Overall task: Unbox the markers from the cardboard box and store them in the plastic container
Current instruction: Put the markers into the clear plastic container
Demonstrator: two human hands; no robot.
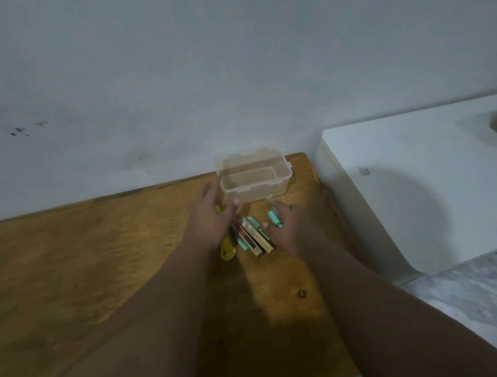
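right hand (pixel 288 225): fingertips pinch a teal-capped marker (pixel 274 218), its clear end angled up toward the plastic container (pixel 255 179). the grip looks to be thumb against forefinger, though blur keeps me from being sure which fingers close on it. left hand (pixel 213 220): fingers loosely spread, holding nothing, fingertips at the container's near left wall, thumb pointing right just in front of it.

between the hands: the cardboard box (pixel 254 237) lies flat on the wooden table (pixel 95 267), with teal markers (pixel 257 226) beside it and a yellow marker (pixel 226 248) partly under the left wrist. the container sits at the table's far edge, lid tipped back, and i see nothing in it.

judged step: carry the held marker into the container. notes for doing it well:
- i brace the near wall with the left hand; the tub is light and probably slides.
- i lift the marker clear of the near rim before lowering.
- i lay it parallel to the long side, against one wall, leaving room for the rest.
- i release low, not dropped, so it does not bounce out.
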